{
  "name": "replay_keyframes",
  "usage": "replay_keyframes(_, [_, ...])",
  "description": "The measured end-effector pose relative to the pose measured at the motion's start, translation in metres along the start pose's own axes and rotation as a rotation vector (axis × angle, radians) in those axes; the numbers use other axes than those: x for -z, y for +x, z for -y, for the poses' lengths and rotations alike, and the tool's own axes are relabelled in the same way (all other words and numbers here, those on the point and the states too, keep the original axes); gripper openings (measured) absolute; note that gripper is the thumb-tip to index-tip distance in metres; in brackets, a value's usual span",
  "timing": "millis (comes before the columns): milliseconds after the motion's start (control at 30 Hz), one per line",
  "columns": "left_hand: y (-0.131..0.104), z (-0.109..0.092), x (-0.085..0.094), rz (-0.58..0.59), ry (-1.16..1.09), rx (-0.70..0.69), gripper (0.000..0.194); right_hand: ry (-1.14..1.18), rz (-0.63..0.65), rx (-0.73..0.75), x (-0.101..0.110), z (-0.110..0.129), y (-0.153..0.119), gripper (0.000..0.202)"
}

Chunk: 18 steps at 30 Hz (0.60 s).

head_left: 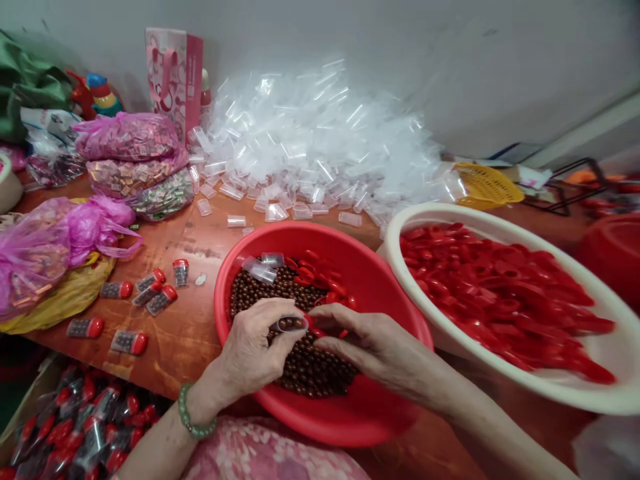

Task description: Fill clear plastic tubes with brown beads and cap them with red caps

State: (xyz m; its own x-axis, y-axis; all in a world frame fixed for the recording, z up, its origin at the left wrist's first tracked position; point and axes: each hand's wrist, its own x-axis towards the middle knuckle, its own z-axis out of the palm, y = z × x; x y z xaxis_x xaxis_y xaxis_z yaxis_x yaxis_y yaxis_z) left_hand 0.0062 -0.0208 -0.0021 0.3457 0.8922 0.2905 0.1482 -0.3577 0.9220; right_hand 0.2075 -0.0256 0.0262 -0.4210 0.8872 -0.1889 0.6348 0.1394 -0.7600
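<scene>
Over a red basin my left hand is closed around a clear plastic tube with dark brown balls inside; its open end points to the right. My right hand pinches a red cap close to that end, and whether the two touch I cannot tell. Brown balls fill the basin's bottom, partly hidden by my hands. Several loose red caps and a couple of empty clear tubes lie on the balls at the far side.
Right of the basin stands a white tub of red caps. Behind is a large heap of clear tubes. Capped tubes lie on the table at left, with more in a box below. Pink bags sit behind them.
</scene>
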Motion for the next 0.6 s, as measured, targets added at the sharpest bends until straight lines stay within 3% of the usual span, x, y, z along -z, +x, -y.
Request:
replay_keyframes(133, [-0.004, 0.001, 0.0, -0.053, 0.016, 0.009, 0.016, 0.258, -0.211, -0.062, -0.006, -0.01, 0.0, 0.04])
replay_keyframes(300, [-0.004, -0.003, -0.003, 0.013, -0.118, 0.142, 0.015, 0.486, -0.438, -0.084, -0.016, -0.013, 0.008, 0.037])
replay_keyframes(467, [-0.002, -0.003, -0.005, 0.005, -0.23, 0.19, 0.013, 0.465, -0.507, -0.137, -0.021, -0.005, 0.014, 0.033])
replay_keyframes(600, [0.001, -0.004, -0.003, 0.01, -0.312, 0.26, 0.012, 0.623, -0.46, -0.214, -0.029, -0.004, 0.014, 0.034])
